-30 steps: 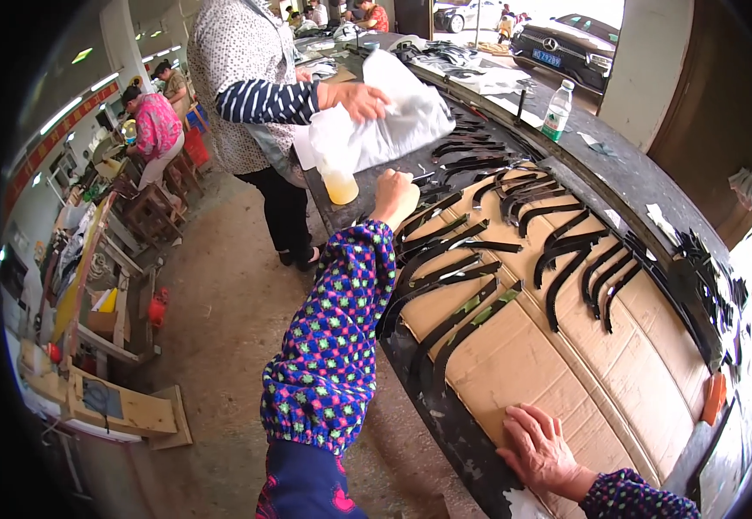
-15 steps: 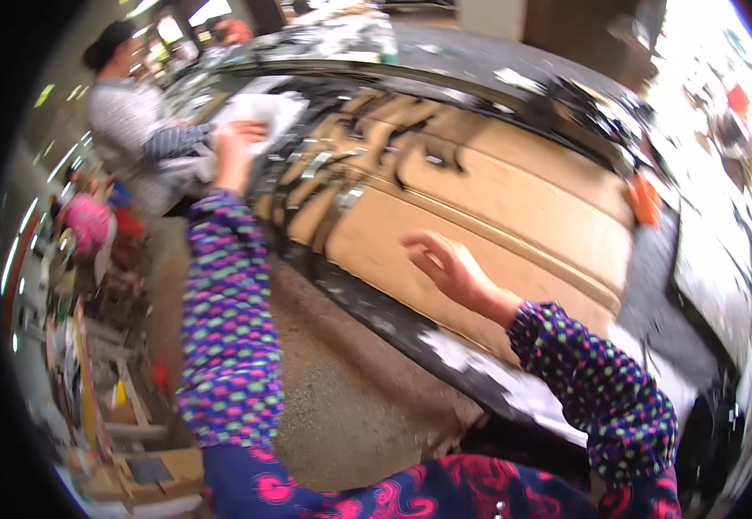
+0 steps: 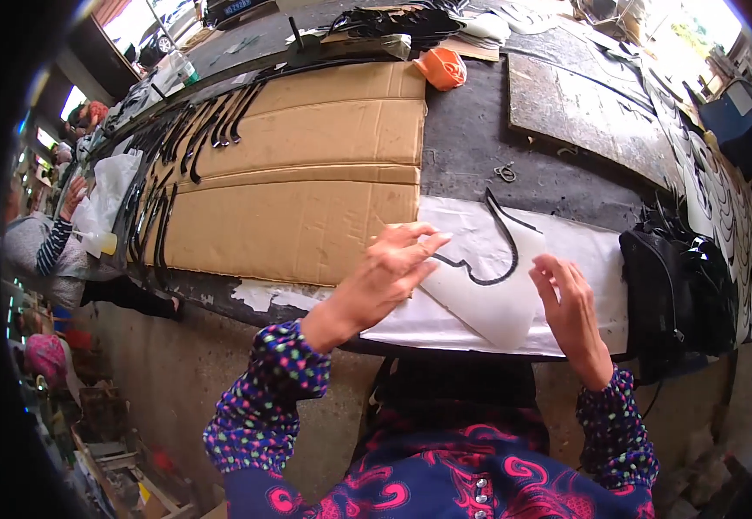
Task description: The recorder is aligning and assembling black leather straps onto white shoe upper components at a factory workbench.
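Left hand (image 3: 389, 272) out over the white sheet (image 3: 488, 303), fingers spread and open, tips touching down just left of the curved black strip (image 3: 499, 251). Right hand (image 3: 570, 307) open too, fingers loosely bent, resting on the sheet's right part, nothing gripped. Black strip lying on the paper between the two hands, a touch farther from the body than both; long run pointing away toward the far side of the table (image 3: 480, 147), hooking back to the left at the near end. Left fingertips nearer that hooked end; right hand nearer the outer bend. Cardboard (image 3: 298, 173) spread flat just left of the sheet, more black strips (image 3: 177, 147) laid in rows at its far-left edge. Black bag (image 3: 661, 285) right beside the sheet. Possibly a second paper layer folded over under the strip — hard to make out. Near edge of the sheet hidden behind the wrists and patterned sleeves. Another person's hand (image 3: 71, 197) far left, holding white sheeting.
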### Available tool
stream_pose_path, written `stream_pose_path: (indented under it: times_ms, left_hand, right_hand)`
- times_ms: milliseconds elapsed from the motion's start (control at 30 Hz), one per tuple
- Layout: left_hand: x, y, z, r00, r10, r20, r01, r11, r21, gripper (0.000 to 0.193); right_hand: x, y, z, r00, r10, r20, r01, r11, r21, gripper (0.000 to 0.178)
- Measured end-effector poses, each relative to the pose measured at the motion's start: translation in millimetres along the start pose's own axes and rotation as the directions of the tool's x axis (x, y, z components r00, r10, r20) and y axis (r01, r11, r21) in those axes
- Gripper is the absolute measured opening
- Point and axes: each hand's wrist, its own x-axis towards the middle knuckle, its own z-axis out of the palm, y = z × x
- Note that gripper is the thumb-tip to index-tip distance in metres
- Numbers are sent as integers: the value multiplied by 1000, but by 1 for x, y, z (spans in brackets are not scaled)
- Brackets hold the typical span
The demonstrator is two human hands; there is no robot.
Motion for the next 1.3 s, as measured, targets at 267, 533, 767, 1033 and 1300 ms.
stream_pose_path:
  times_ms: [267, 533, 767, 1033, 1300]
  left_hand:
    - [2, 17, 82, 906, 56, 419, -166, 958, 233, 81]
    - [20, 20, 76, 858, 82, 506, -209, 957, 201, 81]
    - [44, 14, 71, 848, 48, 528, -173, 966, 191, 52]
    - [47, 10, 81, 812, 180, 554, -360, 904, 233, 46]
    - [61, 7, 6, 959, 228, 166, -228, 973, -17, 41]
  right_hand:
    - [-10, 35, 14, 999, 1, 42, 14, 933, -360, 63]
    - [-29, 29, 11, 996, 85, -38, -93, 941, -325, 60]
    - [-37, 18, 13, 987, 148, -56, -158, 945, -286, 65]
    - [-25, 23, 13, 989, 145, 19, -145, 989, -17, 64]
    - [16, 27, 0, 914, 404, 39, -309, 630, 713, 70]
